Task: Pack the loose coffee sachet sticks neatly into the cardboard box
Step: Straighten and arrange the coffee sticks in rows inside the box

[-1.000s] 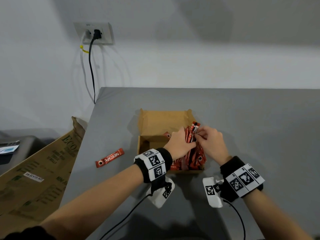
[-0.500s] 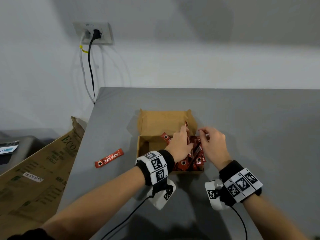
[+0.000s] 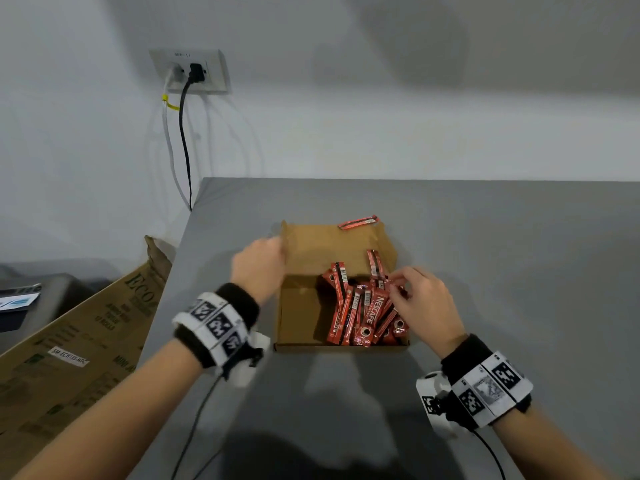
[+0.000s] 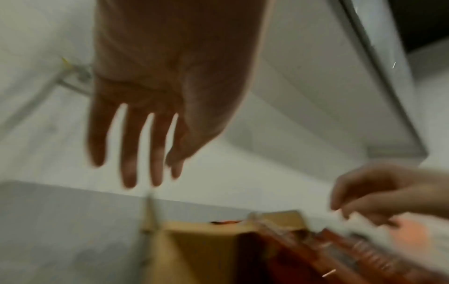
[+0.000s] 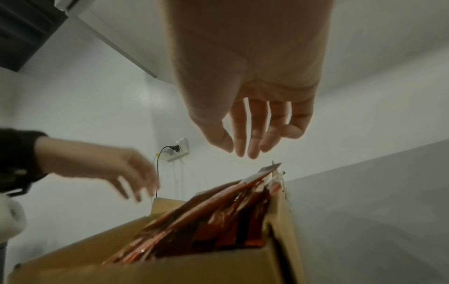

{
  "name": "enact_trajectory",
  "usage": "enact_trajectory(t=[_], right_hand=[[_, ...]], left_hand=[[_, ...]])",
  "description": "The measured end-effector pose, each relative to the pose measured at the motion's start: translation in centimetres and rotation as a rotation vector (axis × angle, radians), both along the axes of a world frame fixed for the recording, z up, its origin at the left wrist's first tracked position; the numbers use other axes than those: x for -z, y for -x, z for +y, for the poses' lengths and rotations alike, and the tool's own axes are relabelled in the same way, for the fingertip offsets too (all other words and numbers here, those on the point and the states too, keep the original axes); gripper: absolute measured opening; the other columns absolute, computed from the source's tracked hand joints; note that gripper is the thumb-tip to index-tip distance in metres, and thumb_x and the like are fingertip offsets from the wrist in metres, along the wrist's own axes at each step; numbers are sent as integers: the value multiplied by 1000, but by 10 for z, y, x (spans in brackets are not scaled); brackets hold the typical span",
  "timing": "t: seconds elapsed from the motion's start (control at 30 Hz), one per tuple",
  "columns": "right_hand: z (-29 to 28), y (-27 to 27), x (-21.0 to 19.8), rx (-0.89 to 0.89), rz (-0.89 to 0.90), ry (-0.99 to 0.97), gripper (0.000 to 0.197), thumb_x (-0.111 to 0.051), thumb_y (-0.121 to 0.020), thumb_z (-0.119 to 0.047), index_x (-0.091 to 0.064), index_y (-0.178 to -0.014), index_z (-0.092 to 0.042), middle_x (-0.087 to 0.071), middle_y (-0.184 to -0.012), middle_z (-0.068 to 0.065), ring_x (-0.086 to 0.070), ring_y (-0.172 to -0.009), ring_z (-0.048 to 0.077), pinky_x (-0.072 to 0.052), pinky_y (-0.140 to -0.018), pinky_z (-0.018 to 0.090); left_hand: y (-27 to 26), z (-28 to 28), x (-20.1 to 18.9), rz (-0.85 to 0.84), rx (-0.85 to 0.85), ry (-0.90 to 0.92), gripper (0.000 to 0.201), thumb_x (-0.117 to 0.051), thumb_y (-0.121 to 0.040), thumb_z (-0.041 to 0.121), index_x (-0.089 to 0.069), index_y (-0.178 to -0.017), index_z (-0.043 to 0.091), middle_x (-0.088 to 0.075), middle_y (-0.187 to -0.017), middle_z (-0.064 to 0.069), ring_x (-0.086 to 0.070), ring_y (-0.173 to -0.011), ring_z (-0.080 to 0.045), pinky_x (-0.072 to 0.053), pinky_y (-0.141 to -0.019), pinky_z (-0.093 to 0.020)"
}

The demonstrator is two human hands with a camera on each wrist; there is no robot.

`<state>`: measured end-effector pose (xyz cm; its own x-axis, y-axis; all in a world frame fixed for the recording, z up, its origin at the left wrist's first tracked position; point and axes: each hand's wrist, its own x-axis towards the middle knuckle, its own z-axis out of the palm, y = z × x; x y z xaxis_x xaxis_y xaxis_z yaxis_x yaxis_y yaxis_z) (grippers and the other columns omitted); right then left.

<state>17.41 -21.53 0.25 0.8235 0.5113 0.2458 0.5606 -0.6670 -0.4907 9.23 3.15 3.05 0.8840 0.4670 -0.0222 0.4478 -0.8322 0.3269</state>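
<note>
Left hand point(image 3: 258, 268) spread, empty, beside the cardboard box point(image 3: 298, 306). Right hand point(image 3: 424, 303) loosely open over the sachet sticks point(image 3: 363, 306) leaning beneath its fingertips (one sachet point(image 3: 358, 222) lies beyond the far wall). Best to press the sticks flat, aligned.

Box point(image 3: 298, 317) left half free; sachets point(image 3: 363, 306) fill right.

Grey table point(image 3: 485, 271) against white wall. Directly on it: open cardboard box point(image 3: 301, 320) near centre; one red sachet stick point(image 3: 358, 222) just behind box's far flap.
</note>
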Motion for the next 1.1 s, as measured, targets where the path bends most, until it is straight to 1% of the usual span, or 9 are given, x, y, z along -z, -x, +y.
enact_trajectory(t=[0.1,0.17,0.33,0.53,0.63,0.77,0.87,0.97,1.1], right_hand=[[6,-1,0,-34,13,17,11,-61,-85,-14,-66,-94,-13,-64,-89,0,-60,-79,13,-52,-70,27],[12,-7,-4,-43,40,-1,12,-60,-85,-13,-66,-95,-12,-64,-89,0,-60,-79,12,-53,-72,27],[24,-23,-18,-81,113,74,13,-57,-88,-15,-65,-99,-13,-65,-93,-1,-60,-81,8,-54,-75,26],[40,3,-17,-188,172,91,12,-58,-89,-16,-66,-98,-15,-65,-91,-3,-60,-82,6,-53,-77,23],[41,13,-19,-196,206,5,10,-59,-89,-16,-65,-97,-15,-60,-83,-8,-54,-73,-2,-46,-68,13],[53,23,-30,-233,278,-108,27,-55,-91,-26,-60,-115,-14,-59,-92,-10,-59,-82,0,-48,-73,11],[74,30,-34,-336,384,-87,42,-49,-93,-30,-46,-132,-14,-59,-110,-5,-59,-93,6,-50,-83,19],[91,32,-31,-344,406,-105,39,-53,-93,-24,-50,-130,-11,-64,-109,1,-57,-81,-3,-48,-70,7],[94,22,-27,-236,369,-135,27,-61,-88,-18,-62,-114,-10,-67,-95,-4,-51,-66,-13,-38,-61,-5]], left_hand=[[27,40,21,402,-61,-52,34,-53,-89,20,-49,-121,9,-53,-121,-16,-53,-112,-36,-45,-92,-42],[40,48,37,528,-49,-3,48,-60,-85,28,-43,-124,6,-48,-124,-18,-51,-114,-36,-44,-94,-40],[46,47,55,379,-66,37,27,-53,-89,13,-50,-112,0,-56,-117,-20,-55,-108,-35,-45,-89,-39],[41,42,49,419,-49,89,27,-51,-92,15,-52,-113,-3,-59,-115,-20,-56,-109,-34,-44,-88,-34],[41,50,32,188,-116,86,16,-55,-90,17,-58,-96,2,-63,-90,-13,-63,-88,-29,-50,-74,-34],[37,32,-17,-406,-85,300,10,-65,-85,14,-55,-85,14,-55,-70,8,-55,-64,-5,-41,-55,-11],[25,0,-25,-512,-8,577,17,-67,-83,10,-55,-94,14,-63,-77,6,-61,-62,2,-48,-58,-7],[13,-17,-10,-574,4,804,23,-64,-84,2,-52,-97,16,-67,-84,-2,-66,-69,0,-54,-61,-15],[7,-16,5,-580,8,864,20,-61,-86,1,-52,-88,19,-66,-90,-3,-67,-81,-11,-56,-67,-20]])
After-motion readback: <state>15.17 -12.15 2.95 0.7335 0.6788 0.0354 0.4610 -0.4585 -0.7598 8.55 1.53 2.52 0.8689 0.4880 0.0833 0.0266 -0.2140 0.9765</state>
